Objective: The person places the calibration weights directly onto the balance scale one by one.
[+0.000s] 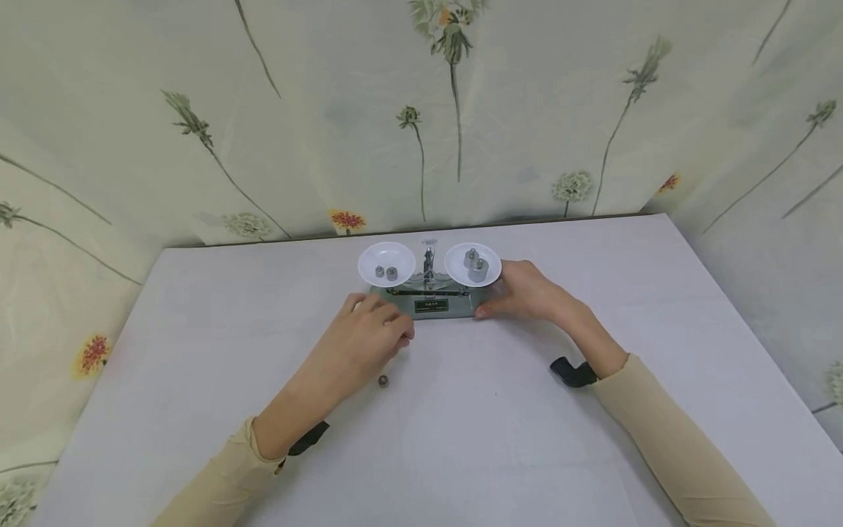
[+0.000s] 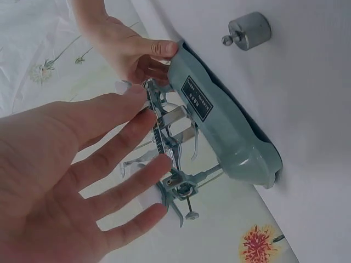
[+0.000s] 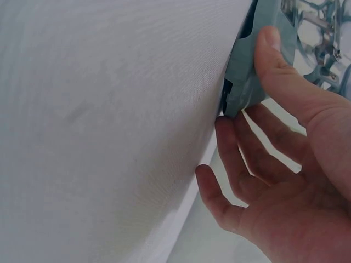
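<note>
A green-based balance scale (image 1: 431, 306) stands toward the back of the table, a white pan on each side. My right hand (image 1: 527, 293) grips the right end of its base, with the thumb (image 3: 269, 46) on the front and the other fingers behind and beside the end. In front of the left pan (image 1: 387, 252) hovers my left hand (image 1: 365, 337), its fingers spread and loosely extended beside the beam in the left wrist view. Two small metal weights (image 1: 391, 274) sit in the left pan. The right pan (image 1: 456, 269) carries two larger ones (image 1: 478, 270).
A single knobbed metal weight (image 2: 250, 31) stands on the white tabletop (image 1: 454, 417), nearer than the scale and beside my left hand. Behind the table's back edge hangs a curtain (image 1: 369, 146) with dandelion print. Dark straps (image 1: 573, 373) show at the wrists.
</note>
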A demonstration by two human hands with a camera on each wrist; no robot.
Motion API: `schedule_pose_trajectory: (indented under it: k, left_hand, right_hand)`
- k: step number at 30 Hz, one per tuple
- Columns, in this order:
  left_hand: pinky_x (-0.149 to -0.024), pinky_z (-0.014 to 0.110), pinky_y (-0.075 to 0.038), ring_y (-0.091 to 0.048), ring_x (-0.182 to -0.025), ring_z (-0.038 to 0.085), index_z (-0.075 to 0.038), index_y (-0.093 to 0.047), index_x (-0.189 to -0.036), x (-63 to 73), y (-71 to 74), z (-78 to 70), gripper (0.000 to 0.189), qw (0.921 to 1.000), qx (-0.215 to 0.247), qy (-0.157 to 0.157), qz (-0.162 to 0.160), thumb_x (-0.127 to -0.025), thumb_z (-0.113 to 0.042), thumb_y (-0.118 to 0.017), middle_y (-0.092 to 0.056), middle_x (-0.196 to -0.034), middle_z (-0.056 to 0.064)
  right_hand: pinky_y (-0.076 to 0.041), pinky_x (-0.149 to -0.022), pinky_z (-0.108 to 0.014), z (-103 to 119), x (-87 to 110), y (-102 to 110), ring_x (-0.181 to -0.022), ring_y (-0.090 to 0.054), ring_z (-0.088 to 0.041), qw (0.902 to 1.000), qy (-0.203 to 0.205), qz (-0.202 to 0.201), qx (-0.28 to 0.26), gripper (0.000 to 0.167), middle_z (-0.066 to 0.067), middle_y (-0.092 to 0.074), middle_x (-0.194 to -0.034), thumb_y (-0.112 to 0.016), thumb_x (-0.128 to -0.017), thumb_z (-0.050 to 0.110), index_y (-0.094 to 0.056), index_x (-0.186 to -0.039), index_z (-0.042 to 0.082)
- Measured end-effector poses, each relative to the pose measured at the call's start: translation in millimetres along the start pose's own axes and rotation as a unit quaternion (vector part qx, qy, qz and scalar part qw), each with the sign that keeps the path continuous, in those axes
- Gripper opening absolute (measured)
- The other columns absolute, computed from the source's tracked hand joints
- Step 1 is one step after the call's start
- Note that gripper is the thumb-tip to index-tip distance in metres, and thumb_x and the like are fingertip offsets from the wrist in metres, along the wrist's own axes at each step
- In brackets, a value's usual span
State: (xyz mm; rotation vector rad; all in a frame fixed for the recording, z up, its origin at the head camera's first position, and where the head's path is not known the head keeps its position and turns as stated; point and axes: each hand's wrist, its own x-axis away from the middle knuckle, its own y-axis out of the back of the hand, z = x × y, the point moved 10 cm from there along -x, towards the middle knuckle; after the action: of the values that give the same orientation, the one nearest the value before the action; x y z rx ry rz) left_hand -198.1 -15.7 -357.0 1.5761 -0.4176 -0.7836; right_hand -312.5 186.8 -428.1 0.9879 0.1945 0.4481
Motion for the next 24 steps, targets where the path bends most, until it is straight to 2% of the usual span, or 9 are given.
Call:
schedule_pose_trajectory:
  k: [7, 17, 24]
  left_hand:
    - [-0.103, 0.042, -0.056, -0.071, -0.109, 0.020, -0.021, -0.076, -0.103, -1.1, 12.4, 3.0, 0.014, 0.9987, -0.001, -0.010, -0.050, -0.094, -0.016, -0.085, -0.079, -0.103, -0.005]
    - [-0.106, 0.045, -0.055, -0.072, -0.108, 0.021, -0.020, -0.076, -0.105, -0.4, 25.0, 11.3, 0.015, 0.9958, -0.013, -0.005, -0.090, -0.094, -0.017, -0.086, -0.079, -0.103, -0.004]
    - [-0.104, 0.045, -0.054, -0.071, -0.107, 0.022, -0.021, -0.077, -0.104, 0.6, 27.6, 14.7, 0.015, 0.9951, -0.005, 0.001, -0.099, -0.093, -0.016, -0.087, -0.080, -0.103, -0.005]
  right_hand:
    - [-0.045, -0.121, -0.060, -3.0, -0.6, -0.8, -0.142, -0.060, -0.043, 1.0000, -0.003, 0.001, -0.001, 0.076, -0.018, -0.072, -0.141, -0.098, -0.078, 0.023, -0.063, -0.143, 0.005]
    - [-0.044, -0.123, -0.060, -3.7, -0.8, -1.1, -0.145, -0.058, -0.042, 1.0000, -0.001, 0.002, -0.006, 0.078, -0.018, -0.071, -0.143, -0.099, -0.077, 0.022, -0.063, -0.144, 0.006]
    - [-0.043, -0.124, -0.060, -2.6, -1.2, -1.9, -0.145, -0.058, -0.042, 1.0000, -0.002, 0.003, -0.009, 0.078, -0.017, -0.071, -0.143, -0.098, -0.077, 0.023, -0.063, -0.144, 0.006]
